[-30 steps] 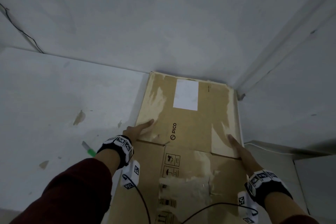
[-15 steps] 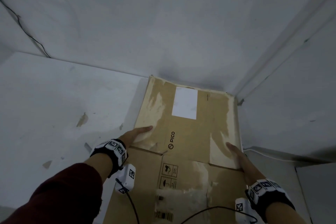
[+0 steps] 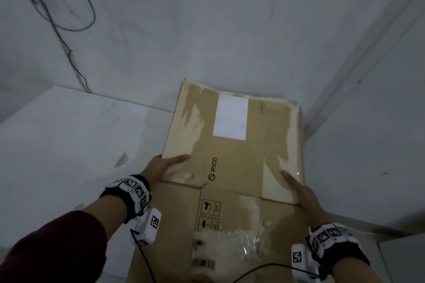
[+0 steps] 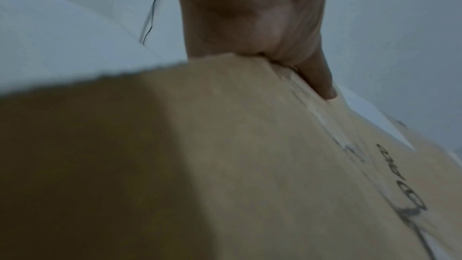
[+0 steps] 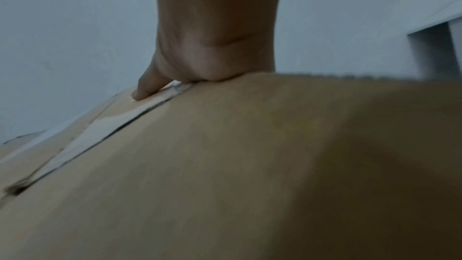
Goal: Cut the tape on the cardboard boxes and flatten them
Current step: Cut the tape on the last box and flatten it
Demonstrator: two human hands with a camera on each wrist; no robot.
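Item, near: flattened cardboard box (image 3: 232,190), brown, printed "PICO", torn tape residue (image 3: 230,246) across its near panel, lying between the two forearms and reaching toward the room corner.

Item: left hand (image 3: 161,167) at the box's left edge, thumb on top, fingers hidden under the board; it grips that edge. The left-wrist view confirms the thumb (image 4: 317,78) pressing the top face at the edge.

Item: right hand (image 3: 301,193) at the right edge, thumb laid on top, fingers out of sight beneath; it grips likewise, as the right-wrist view shows.

Change noted: compared with half a second ago, the left hand's fingers have gone from lying on the top face to hooking under the edge, and the board's far end sits higher against the wall. Judgement: the box is already flat and is being lifted or shifted for stacking.

Item, far: white label (image 3: 230,119) on the far panel; grey wall (image 3: 230,30) behind; loose cable (image 3: 69,18) hanging at upper left.
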